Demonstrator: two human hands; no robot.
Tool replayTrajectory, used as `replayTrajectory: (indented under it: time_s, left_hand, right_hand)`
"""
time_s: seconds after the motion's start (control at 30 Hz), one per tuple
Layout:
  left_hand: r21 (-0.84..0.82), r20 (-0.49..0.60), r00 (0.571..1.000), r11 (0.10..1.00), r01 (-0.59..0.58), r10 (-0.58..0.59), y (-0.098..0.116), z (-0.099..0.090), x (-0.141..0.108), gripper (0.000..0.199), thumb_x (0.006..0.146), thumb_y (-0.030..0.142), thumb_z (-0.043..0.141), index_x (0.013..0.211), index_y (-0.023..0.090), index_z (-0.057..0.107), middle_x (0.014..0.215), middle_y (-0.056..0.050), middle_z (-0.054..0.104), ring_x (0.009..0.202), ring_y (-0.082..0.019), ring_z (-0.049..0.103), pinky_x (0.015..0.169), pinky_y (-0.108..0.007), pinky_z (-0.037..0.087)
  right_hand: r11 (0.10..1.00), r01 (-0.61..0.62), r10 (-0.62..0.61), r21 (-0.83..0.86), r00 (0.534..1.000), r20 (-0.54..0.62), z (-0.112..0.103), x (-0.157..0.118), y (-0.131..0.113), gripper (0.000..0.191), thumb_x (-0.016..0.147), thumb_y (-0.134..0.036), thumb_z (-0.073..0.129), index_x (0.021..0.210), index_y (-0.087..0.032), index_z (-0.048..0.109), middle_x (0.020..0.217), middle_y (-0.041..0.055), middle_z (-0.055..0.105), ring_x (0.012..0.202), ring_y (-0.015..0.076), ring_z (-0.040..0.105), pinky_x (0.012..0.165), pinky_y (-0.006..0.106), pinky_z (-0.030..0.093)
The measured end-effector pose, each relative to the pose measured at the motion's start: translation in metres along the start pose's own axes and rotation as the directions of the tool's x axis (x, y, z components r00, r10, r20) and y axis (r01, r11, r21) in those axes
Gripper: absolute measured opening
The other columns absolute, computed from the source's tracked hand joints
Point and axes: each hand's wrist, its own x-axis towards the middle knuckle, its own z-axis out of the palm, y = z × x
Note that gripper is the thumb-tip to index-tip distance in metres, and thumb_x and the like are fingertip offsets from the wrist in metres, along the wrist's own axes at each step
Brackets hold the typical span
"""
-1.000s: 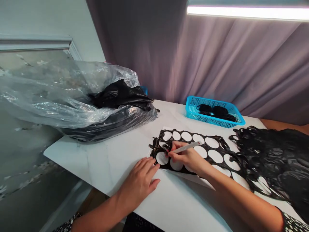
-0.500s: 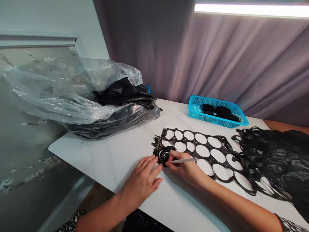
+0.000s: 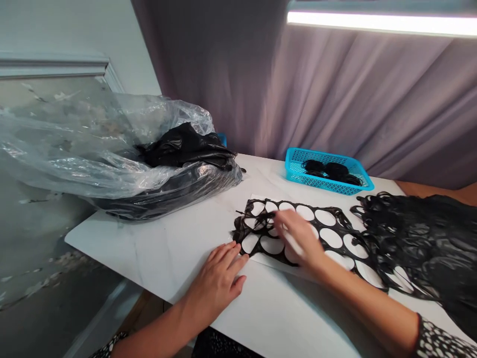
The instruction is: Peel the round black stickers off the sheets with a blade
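A black perforated sheet with rows of round holes (image 3: pixel 261 221) lies on white paper (image 3: pixel 268 261), and the white shows through the holes. My right hand (image 3: pixel 298 241) is blurred over the sheet's middle, and a pale streak crosses it; I cannot tell whether it holds anything. My left hand (image 3: pixel 216 283) lies flat on the white table (image 3: pixel 149 258), fingers apart, its fingertips at the sheet's lower left edge. The sheet's left end looks rumpled.
A heap of the same black holed material (image 3: pixel 421 243) lies at the table's right. Behind the sheet is a blue plastic basket (image 3: pixel 320 181) holding black coils (image 3: pixel 328 170). A clear plastic bag (image 3: pixel 93 149) with black material bulges over the table's far left.
My right hand has moved up and right over the sheet, and the white pen no longer shows clearly. The black coil seen near my hands no longer shows.
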Motion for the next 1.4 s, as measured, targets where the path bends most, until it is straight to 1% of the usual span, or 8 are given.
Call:
replayTrajectory:
  time_s: [0.1,0.23,0.43,0.57,0.73,0.9,1.23,1.4]
  left_hand:
    - [-0.042,0.015,1.0,0.999,-0.017,0.018,-0.006,-0.009,0.003,0.035,0.088,0.017,0.059,0.124,0.017,0.059,0.128,-0.013,0.058,0.121,-0.031,0.052,0.101,-0.053,0.044]
    - [-0.24,0.002,1.0,0.97,0.03,-0.031,-0.004,-0.035,0.041,0.018,0.091,0.022,0.057,0.105,0.022,0.067,0.107,-0.007,0.062,0.105,-0.026,0.058,0.096,-0.047,0.046]
    - [-0.794,0.258,0.965,0.577,0.19,0.038,0.029,-0.038,0.147,0.086,0.076,0.018,0.067,0.151,0.029,0.026,0.145,-0.012,0.04,0.131,-0.029,0.042,0.107,-0.046,0.034]
    - [-0.912,0.409,0.888,0.088,0.4,0.208,0.048,-0.014,0.198,0.081,0.072,0.011,0.062,0.146,0.026,0.032,0.12,-0.009,0.057,0.101,-0.02,0.061,0.097,-0.038,0.04]
    - [-0.888,0.439,0.892,-0.101,0.449,0.107,0.062,-0.006,0.225,0.055,0.078,0.017,0.069,0.129,0.017,0.049,0.087,-0.003,0.064,0.083,-0.016,0.063,0.091,-0.033,0.04]
    - [-0.822,0.489,0.872,-0.333,0.462,0.004,0.061,-0.008,0.227,0.059,0.079,0.015,0.069,0.132,0.016,0.044,0.084,-0.004,0.063,0.082,-0.018,0.064,0.083,-0.034,0.046]
    - [-0.899,0.397,0.917,-0.182,0.397,0.039,0.054,-0.004,0.227,0.053,0.079,0.018,0.069,0.129,0.024,0.051,0.094,-0.002,0.056,0.08,-0.013,0.06,0.082,-0.031,0.047]
    - [-0.955,0.27,0.963,0.126,0.268,-0.001,0.059,0.004,0.228,0.045,0.076,0.014,0.068,0.119,0.02,0.057,0.088,-0.001,0.055,0.083,-0.013,0.058,0.08,-0.027,0.046]
  right_hand:
    - [0.936,-0.352,0.331,-0.014,0.892,-0.308,-0.038,0.014,0.049,0.019,0.089,-0.029,0.052,0.072,-0.021,0.048,0.071,0.0034,0.055,0.065,0.0187,0.047,0.061,0.03,0.034]
    - [0.741,-0.527,0.589,0.417,0.808,-0.025,-0.078,0.006,0.065,0.033,0.08,-0.041,0.065,0.063,-0.021,0.045,0.058,-0.0017,0.048,0.057,0.0137,0.042,0.055,0.026,0.03]
    - [0.078,-0.592,0.441,0.802,0.742,0.505,-0.095,-0.014,0.03,0.04,0.074,-0.041,0.078,0.071,-0.019,0.045,0.08,0.0038,0.063,0.059,0.0087,0.047,0.047,0.019,0.032]
    - [-0.074,-0.528,0.431,0.846,0.748,0.505,-0.108,-0.022,0.034,0.041,0.073,-0.035,0.081,0.071,-0.018,0.044,0.074,0.0004,0.058,0.058,0.0064,0.048,0.042,0.014,0.03]
    - [-0.224,-0.427,0.498,0.876,0.722,0.48,-0.114,-0.033,0.054,0.038,0.075,-0.028,0.08,0.076,-0.019,0.043,0.076,-0.0001,0.056,0.065,0.0072,0.053,0.039,0.01,0.03]
    - [-0.407,-0.304,0.394,0.861,0.792,0.466,-0.095,-0.048,0.07,0.034,0.076,-0.024,0.076,0.076,-0.019,0.043,0.092,0.0051,0.059,0.073,0.0079,0.055,0.034,0.009,0.02]
    - [-0.31,-0.315,0.279,0.897,0.872,0.403,-0.086,-0.051,0.077,0.035,0.07,-0.03,0.078,0.07,-0.017,0.045,0.087,0.006,0.06,0.072,0.0121,0.053,0.047,0.017,0.028]
    - [0.069,-0.35,0.272,0.934,0.907,0.32,-0.093,-0.05,0.061,0.033,0.079,-0.037,0.07,0.071,-0.018,0.045,0.091,0.0068,0.061,0.082,0.0171,0.057,0.062,0.025,0.04]
